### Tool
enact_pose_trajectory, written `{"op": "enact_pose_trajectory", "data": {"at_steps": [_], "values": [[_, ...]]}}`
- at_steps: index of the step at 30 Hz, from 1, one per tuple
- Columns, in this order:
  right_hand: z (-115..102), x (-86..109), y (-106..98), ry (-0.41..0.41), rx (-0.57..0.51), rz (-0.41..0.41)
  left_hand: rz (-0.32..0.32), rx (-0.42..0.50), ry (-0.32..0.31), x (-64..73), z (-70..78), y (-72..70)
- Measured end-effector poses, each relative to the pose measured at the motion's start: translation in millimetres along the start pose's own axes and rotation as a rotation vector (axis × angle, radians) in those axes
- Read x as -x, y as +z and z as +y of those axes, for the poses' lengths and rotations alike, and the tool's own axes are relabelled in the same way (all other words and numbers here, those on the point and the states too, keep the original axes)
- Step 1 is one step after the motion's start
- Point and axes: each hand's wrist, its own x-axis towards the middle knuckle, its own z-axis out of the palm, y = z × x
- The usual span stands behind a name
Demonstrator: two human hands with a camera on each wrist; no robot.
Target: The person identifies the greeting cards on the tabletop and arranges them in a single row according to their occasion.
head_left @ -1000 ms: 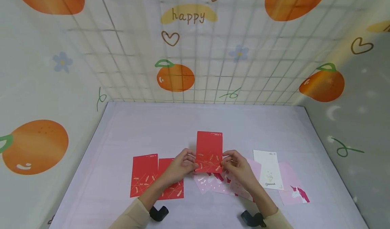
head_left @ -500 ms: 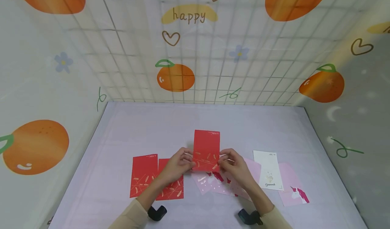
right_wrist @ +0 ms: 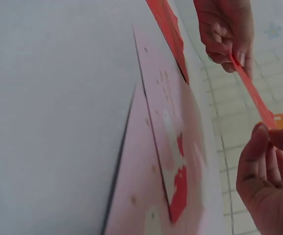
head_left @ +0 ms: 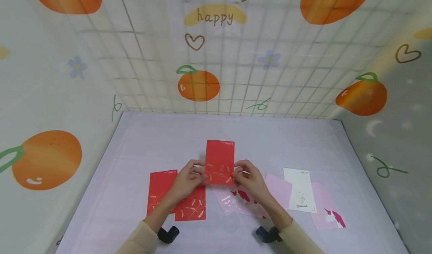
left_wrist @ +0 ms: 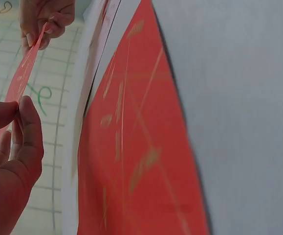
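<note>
A red card with gold feather prints (head_left: 219, 160) is held up off the table in the head view, its face toward the camera. My left hand (head_left: 188, 179) pinches its lower left edge between thumb and fingers. On the lower right edge, my right hand (head_left: 250, 178) pinches it the same way. Both wrist views show the card nearly edge-on, thin and flat, between the two hands. Below my left forearm lie two more red cards, one at the left (head_left: 161, 188) and one nearer the middle (head_left: 193, 205), the latter partly covering the former.
Pink unicorn cards (head_left: 227, 201) lie overlapped under my right hand and forearm. A white card with a diamond print (head_left: 300, 190) rests to the right, beside another pink unicorn card (head_left: 325, 205). A patterned cloth wall (head_left: 236, 59) rises behind the table (head_left: 162, 137).
Both hands have carried the red card a little to the left and slightly upward, keeping their pinch. The head view has shifted slightly. The cards on the table stay put.
</note>
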Motion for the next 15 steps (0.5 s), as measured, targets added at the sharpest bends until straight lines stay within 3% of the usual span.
{"op": "enact_pose_trajectory", "data": {"at_steps": [5, 15], "values": [[0, -14.4, 14, -0.021, -0.005, -0.03, 0.037, 0.023, -0.002, 0.4, -1.5, -15.7], [-3, -40.0, 42, -0.099, -0.014, -0.066, 0.12, -0.045, -0.032, 1.7, -1.1, -45.7]]}}
